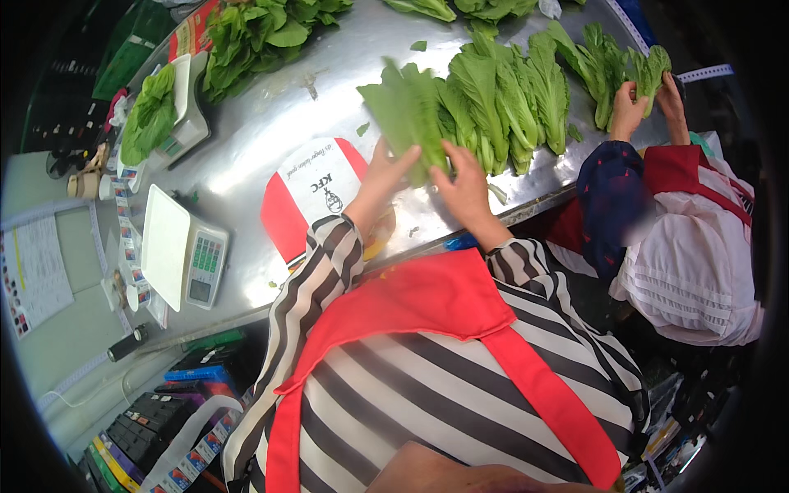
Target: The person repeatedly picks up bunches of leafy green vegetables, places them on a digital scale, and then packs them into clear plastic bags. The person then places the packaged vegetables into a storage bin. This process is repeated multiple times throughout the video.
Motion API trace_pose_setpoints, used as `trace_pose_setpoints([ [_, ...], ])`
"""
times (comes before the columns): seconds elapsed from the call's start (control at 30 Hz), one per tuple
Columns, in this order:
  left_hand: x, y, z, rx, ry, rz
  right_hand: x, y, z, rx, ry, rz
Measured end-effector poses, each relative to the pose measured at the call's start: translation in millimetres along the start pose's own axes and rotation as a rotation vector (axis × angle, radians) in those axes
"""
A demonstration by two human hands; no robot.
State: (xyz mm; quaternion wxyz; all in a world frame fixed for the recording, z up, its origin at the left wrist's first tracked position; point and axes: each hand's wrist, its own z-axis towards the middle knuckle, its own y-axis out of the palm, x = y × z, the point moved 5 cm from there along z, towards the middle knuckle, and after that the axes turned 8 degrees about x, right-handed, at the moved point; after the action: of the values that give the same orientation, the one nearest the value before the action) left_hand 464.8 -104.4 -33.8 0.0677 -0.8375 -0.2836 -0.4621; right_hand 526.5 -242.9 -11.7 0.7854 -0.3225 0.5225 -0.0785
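A bunch of leafy green lettuce (407, 117) is held upright just above the steel table, its leaves blurred. My left hand (387, 182) grips its lower left side, thumb across the front. On the right of the stem base, my right hand (465, 188) has its thumb and fingers closed against the bunch. Right beside it, several more heads of lettuce (493, 105) lie in a row, bases towards me. Under my left forearm is a red and white printed paper bucket shape (308, 175) bearing writing and a logo, lying flat.
A digital scale (206, 265) stands at left; a second scale (191, 129) beyond it carries leafy greens (148, 117). A larger heap of greens (265, 46) lies at the far left. To the right, a co-worker's hands (629, 111) hold greens. Crates (148, 425) sit below the table edge.
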Motion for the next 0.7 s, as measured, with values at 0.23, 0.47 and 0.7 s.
trace_pose_setpoints([
  [0.23, -3, -14, 11, 0.120, 0.206, 0.084, -1, 17, -22, -0.038, 0.017, 0.176],
  [0.47, 0, -15, 7, 0.226, 0.126, 0.100, 24, 20, 2, -0.281, 0.318, -0.057],
  [0.7, -11, -26, 23, 0.010, 0.082, -0.167, 44, 41, -4, 0.053, 0.752, 0.720],
])
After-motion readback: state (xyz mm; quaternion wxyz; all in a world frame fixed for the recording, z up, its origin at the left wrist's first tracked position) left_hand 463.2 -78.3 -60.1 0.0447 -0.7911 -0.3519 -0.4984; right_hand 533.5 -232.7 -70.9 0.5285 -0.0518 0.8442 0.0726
